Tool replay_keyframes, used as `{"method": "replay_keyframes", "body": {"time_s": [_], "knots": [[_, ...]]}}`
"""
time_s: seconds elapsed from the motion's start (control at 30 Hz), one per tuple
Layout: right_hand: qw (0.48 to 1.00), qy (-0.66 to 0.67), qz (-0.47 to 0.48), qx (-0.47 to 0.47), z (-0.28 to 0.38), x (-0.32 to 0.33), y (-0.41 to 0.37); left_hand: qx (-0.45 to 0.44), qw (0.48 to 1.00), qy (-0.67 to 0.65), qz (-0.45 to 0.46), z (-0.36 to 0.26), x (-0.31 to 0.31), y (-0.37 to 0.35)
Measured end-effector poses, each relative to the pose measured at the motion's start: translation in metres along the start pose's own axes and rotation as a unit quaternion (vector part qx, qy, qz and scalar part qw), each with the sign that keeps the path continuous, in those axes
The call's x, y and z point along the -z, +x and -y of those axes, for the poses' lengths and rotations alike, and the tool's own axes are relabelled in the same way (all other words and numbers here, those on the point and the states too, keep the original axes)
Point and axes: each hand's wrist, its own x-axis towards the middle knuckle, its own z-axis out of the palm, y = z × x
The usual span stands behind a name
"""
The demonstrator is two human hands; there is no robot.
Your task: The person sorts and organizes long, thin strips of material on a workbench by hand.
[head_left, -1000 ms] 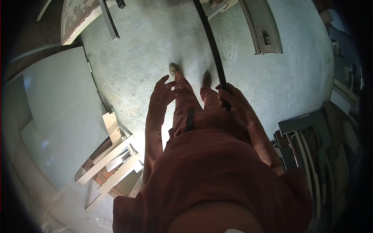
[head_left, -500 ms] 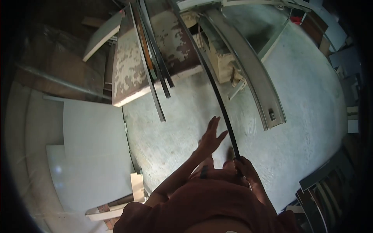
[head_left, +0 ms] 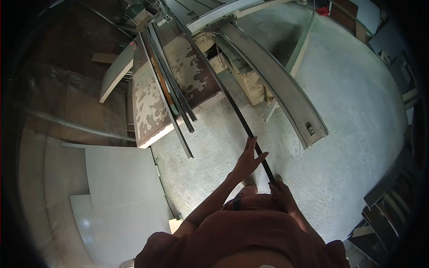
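A long dark bar [head_left: 237, 110] runs from the far machine bed toward my body. Its near end is in my right hand [head_left: 281, 195], whose fingers are wrapped round it close to my waist. Farther up the bar, my left hand [head_left: 247, 163] lies along its left side, thumb and fingers spread apart. The left fingertips are right at the bar's edge, and the thumb overlaps it in this view. Left of the bar, several thin dark strips [head_left: 167, 89] rest on a worn, patchy tabletop [head_left: 149, 105] and stick out past its near edge.
A long metal rail [head_left: 286, 91] juts toward me on the right, beside a wooden box frame [head_left: 246, 85]. Pale panels [head_left: 120, 192] lie at the left. Stacked boards [head_left: 384, 214] stand at the lower right. Concrete floor [head_left: 339, 125] extends around me.
My view has tilted up, showing more of the far end. My left hand has come in against the bar, with its thumb now across it. My right hand still grips the near end.
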Motion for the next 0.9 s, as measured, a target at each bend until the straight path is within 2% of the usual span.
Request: {"method": "replay_keyframes", "body": {"time_s": [0.03, 0.17, 0.23, 0.3, 0.37, 0.53, 0.9], "knots": [[0.999, -0.031, -0.002, -0.026, 0.003, -0.001, 0.001, -0.002, 1.0, 0.003, 0.002, 0.001, 0.001, 0.001], [0.999, -0.037, -0.003, 0.005, -0.009, -0.013, 0.017, 0.01, 1.0, 0.026, -0.001, 0.005, 0.009, 0.009], [0.996, 0.069, 0.017, 0.044, 0.0, -0.017, 0.023, 0.008, 0.999, 0.032, -0.003, 0.006, 0.015, 0.013], [0.996, 0.073, 0.017, 0.041, 0.013, -0.018, 0.024, 0.032, 0.999, 0.02, 0.013, -0.001, 0.023, 0.017], [0.996, 0.075, 0.015, 0.036, 0.024, -0.018, 0.024, 0.015, 0.999, 0.034, 0.004, 0.006, 0.023, 0.023], [0.982, 0.185, 0.031, 0.004, 0.039, -0.018, 0.025, -0.003, 0.998, 0.069, 0.002, 0.011, 0.025, 0.036], [0.984, 0.173, 0.035, 0.006, 0.042, -0.026, 0.048, -0.004, 0.992, 0.125, 0.006, 0.013, 0.033, 0.047]]}}
